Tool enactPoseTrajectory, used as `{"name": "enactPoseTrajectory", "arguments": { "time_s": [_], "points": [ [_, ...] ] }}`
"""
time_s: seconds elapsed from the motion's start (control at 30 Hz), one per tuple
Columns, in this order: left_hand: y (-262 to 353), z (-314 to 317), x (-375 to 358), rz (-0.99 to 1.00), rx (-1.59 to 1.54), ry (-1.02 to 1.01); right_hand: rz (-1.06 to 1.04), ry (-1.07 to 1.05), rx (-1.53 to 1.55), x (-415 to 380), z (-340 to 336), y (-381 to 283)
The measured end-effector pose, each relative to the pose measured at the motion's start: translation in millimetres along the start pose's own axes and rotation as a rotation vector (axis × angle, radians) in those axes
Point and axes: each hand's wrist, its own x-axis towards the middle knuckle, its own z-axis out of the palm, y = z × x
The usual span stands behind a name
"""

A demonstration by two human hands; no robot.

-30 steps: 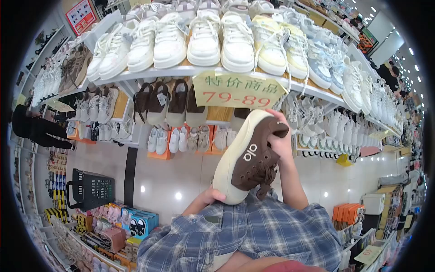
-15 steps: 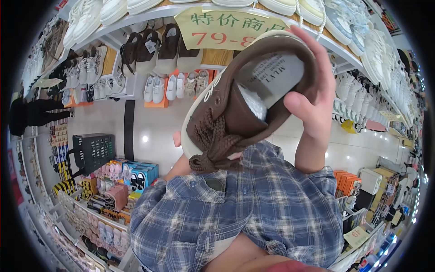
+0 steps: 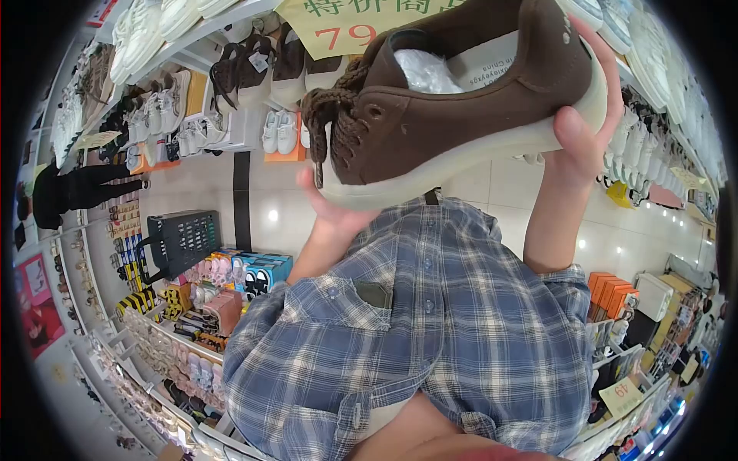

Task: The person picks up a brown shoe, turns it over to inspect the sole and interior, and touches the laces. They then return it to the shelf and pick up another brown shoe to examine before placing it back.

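While I look down past my plaid shirt (image 3: 430, 338), both hands hold one brown shoe (image 3: 446, 107) up close in front of me, high in the view. My right hand (image 3: 588, 131) is clasped round the heel end, thumb pressed against the cream sole on the near side and fingers curling up behind the heel. My left hand (image 3: 334, 211) cups the toe end from below, palm against the sole; I cannot see how far its fingers wrap round. The shoe lies roughly level, toe to the left, heel to the right, its opening turned toward me, with crumpled white stuffing paper (image 3: 427, 73) showing inside and thick brown laces (image 3: 334, 115) bunched at the front. Just behind it hangs a yellow price sign (image 3: 338, 23) with red digits, fixed to a shelf (image 3: 192, 38) of pale sneakers. Further left, lower down, a black shopping basket (image 3: 181, 242) stands on the shiny floor beside a low rack of colourful slippers (image 3: 223, 284).
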Motion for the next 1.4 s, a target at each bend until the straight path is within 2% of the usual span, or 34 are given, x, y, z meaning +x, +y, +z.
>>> {"name": "enactPoseTrajectory", "arguments": {
  "time_s": [0.13, 0.2, 0.3, 0.47, 0.57, 0.6, 0.7, 0.73, 0.83, 0.87, 1.0, 1.1, 1.2, 1.3, 1.4],
  "points": [
    [3, -9, -9, 0.096, 0.451, 0.086, -0.060, 0.018, -0.002, -8, -6, 3],
    [3, -7, -10, 0.097, 0.556, 0.098, -0.068, 0.041, 0.037, -13, -10, 7],
    [3, -4, -5, 0.063, 0.562, 0.046, -0.029, 0.098, 0.062, -24, -16, 11],
    [0, -17, -15, 0.015, 0.636, 0.084, 0.076, 0.228, 0.077, -43, -7, 9],
    [-8, -22, -14, 0.079, 0.711, 0.281, 0.245, 0.238, 0.182, -52, -12, 20],
    [-8, -30, -14, 0.072, 0.649, 0.328, 0.242, 0.263, 0.132, -56, -10, 28],
    [0, -57, -21, -0.077, 0.833, 0.347, 0.568, 0.365, 0.277, -84, -15, 59],
    [0, -76, -27, -0.084, 0.780, 0.383, 0.662, 0.407, 0.270, -96, -16, 75],
    [4, -104, -36, -0.331, 0.725, 0.453, 0.924, 0.508, 0.238, -135, -15, 120],
    [-2, -105, -37, -0.312, 0.673, 0.547, 0.993, 0.523, 0.225, -147, -13, 130],
    [-14, -119, -49, -0.295, 0.865, 0.555, 1.123, 0.535, 0.252, -180, -14, 167],
    [-15, -128, -53, -0.258, 0.806, 0.529, 1.063, 0.482, 0.152, -175, -8, 171],
    [-15, -121, -54, -0.164, 0.540, 0.688, 1.017, 0.317, -0.066, -156, 1, 185],
    [2, -148, -56, -0.118, 0.175, 0.672, 0.921, 0.287, -0.089, -137, 19, 204],
    [15, -164, -51, 0.032, 0.287, 0.778, 0.970, 0.176, 0.080, -131, 16, 201]
  ]
}}
